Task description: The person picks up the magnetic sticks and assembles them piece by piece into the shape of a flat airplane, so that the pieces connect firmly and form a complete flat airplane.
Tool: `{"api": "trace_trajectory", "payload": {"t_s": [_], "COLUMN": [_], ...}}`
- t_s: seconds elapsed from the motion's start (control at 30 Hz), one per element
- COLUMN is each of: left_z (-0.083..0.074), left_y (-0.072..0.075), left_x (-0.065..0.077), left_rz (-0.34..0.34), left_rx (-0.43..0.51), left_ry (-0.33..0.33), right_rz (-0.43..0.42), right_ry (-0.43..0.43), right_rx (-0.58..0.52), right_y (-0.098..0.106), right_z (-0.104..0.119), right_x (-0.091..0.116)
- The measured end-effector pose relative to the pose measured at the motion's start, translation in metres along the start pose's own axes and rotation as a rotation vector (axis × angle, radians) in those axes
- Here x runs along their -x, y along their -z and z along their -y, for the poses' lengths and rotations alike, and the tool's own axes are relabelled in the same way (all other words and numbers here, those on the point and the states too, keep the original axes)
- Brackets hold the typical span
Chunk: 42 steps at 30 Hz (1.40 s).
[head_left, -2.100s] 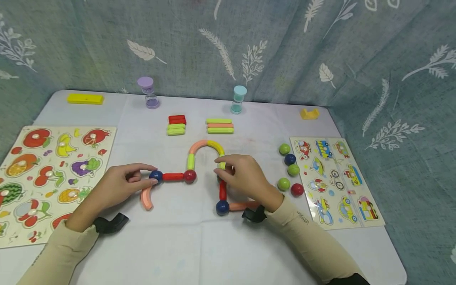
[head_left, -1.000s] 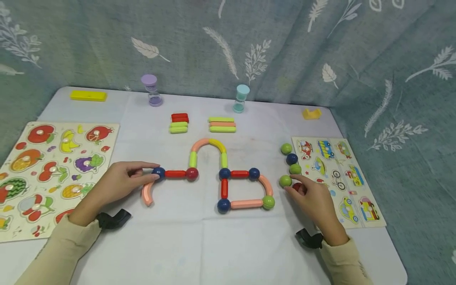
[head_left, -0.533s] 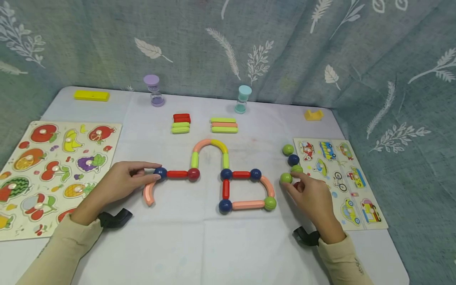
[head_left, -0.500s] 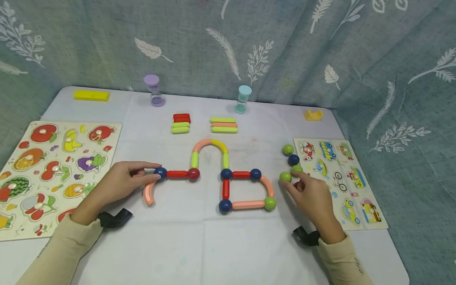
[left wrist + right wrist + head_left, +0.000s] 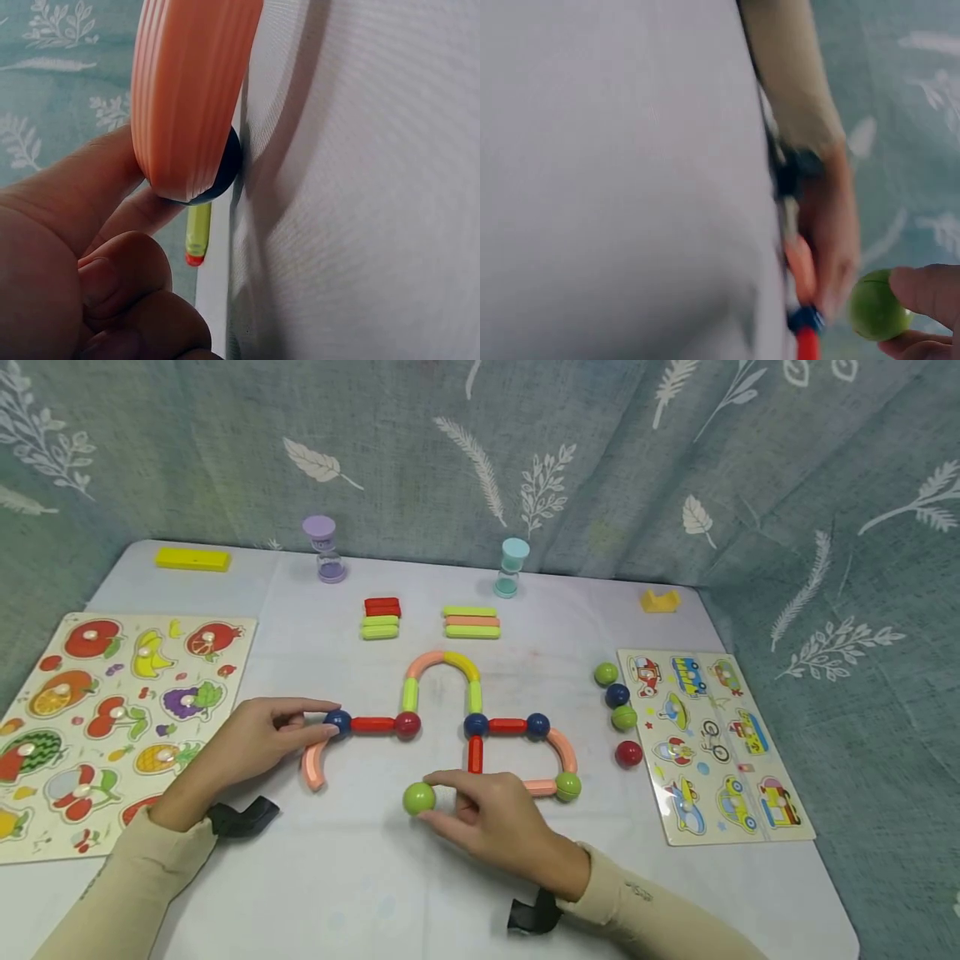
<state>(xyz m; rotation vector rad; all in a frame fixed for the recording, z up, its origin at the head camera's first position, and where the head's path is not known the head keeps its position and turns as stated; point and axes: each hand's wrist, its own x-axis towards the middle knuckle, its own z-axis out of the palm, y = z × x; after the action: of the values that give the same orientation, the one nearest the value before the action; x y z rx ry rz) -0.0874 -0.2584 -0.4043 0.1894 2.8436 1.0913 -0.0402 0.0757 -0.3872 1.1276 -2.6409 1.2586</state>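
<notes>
My left hand [image 5: 258,737] pinches a blue ball [image 5: 339,723] at the left end of a chain of magnetic rods and balls. A curved peach rod [image 5: 313,768] hangs from that ball toward me, large in the left wrist view. From the ball a red rod [image 5: 372,725] leads to a red ball [image 5: 407,726], then an arch [image 5: 442,662] of peach, yellow and green rods. My right hand [image 5: 502,822] holds a green ball [image 5: 418,798] between thumb and finger, left of the rod loop. That hand hides the loop's lower left corner. In the right wrist view the green ball [image 5: 880,305] appears raised.
Several loose balls [image 5: 623,718] stand at the right beside a vehicle puzzle board [image 5: 678,827]. A fruit puzzle board [image 5: 243,647] lies left. Spare rods [image 5: 471,622], two hourglasses [image 5: 514,568], a yellow bar [image 5: 192,559] and a small yellow piece [image 5: 660,602] are farther back.
My right hand went from the arch to the loose balls, took a green one and carried it left to in front of the rod loop. The left hand stays on the blue ball.
</notes>
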Motion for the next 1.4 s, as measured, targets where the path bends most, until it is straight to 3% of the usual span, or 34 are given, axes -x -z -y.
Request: {"api": "trace_trajectory", "payload": {"t_s": [0.2, 0.33, 0.5, 0.8, 1.4], "left_z": [0.001, 0.002, 0.001, 0.002, 0.0], "left_y": [-0.002, -0.002, -0.001, -0.001, -0.001], "left_x": [0.001, 0.001, 0.002, 0.003, 0.0], "left_rz": [0.0, -0.001, -0.009, -0.01, 0.002], "left_rx": [0.009, 0.004, 0.002, -0.009, -0.004], "left_ry": [0.003, -0.008, 0.005, -0.005, 0.018], "right_rz": [0.094, 0.098, 0.071, 0.065, 0.061], "right_ry": [0.087, 0.077, 0.095, 0.096, 0.073], "right_rx": [-0.023, -0.034, 0.049, 0.098, 0.124], "right_y": [-0.041, -0.061, -0.076, -0.089, -0.09], "right_z": [0.009, 0.014, 0.017, 0.013, 0.013], "right_x": [-0.02, -0.03, -0.04, -0.05, -0.062]}}
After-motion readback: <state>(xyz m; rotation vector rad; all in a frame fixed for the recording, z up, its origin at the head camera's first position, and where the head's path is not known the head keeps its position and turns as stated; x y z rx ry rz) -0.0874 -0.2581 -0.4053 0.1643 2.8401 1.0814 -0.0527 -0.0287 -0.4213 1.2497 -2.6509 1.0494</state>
